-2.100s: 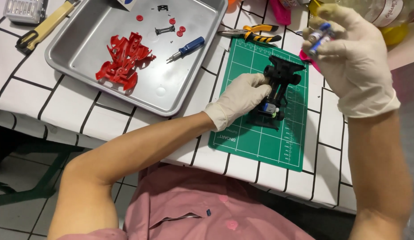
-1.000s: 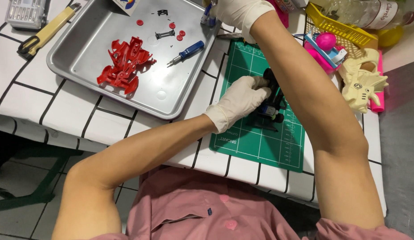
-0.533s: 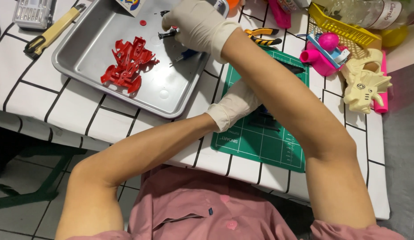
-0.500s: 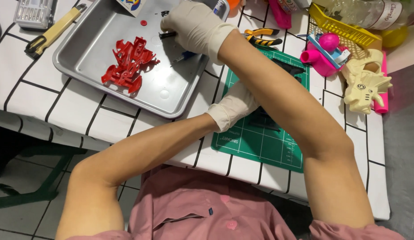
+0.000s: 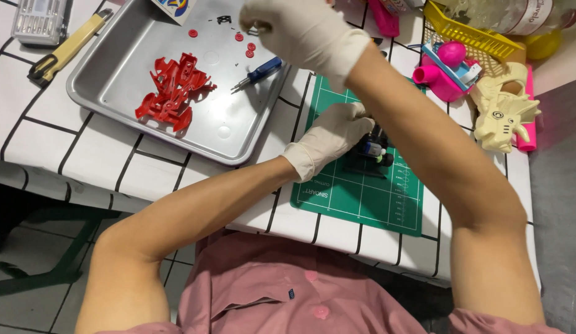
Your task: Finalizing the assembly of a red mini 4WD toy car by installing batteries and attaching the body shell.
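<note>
While your left hand (image 5: 328, 139) grips the black chassis (image 5: 373, 150) on the mat (image 5: 362, 198) | your right hand (image 5: 300, 31) pinches a small dark part over the tray (image 5: 115, 74).

A metal tray (image 5: 108, 80) lies on the table (image 5: 47, 142) at ten o'clock from the cutting mat (image 5: 362, 192). In the tray, the car body shell (image 5: 170, 93) lies at eight o'clock from the screwdriver (image 5: 258, 73). The chassis (image 5: 371, 151) rests on the mat, under the left hand (image 5: 328, 139). The right hand (image 5: 300, 31) is above the tray's three-o'clock edge. A basket (image 5: 467, 37) sits at one o'clock from the mat.
</note>
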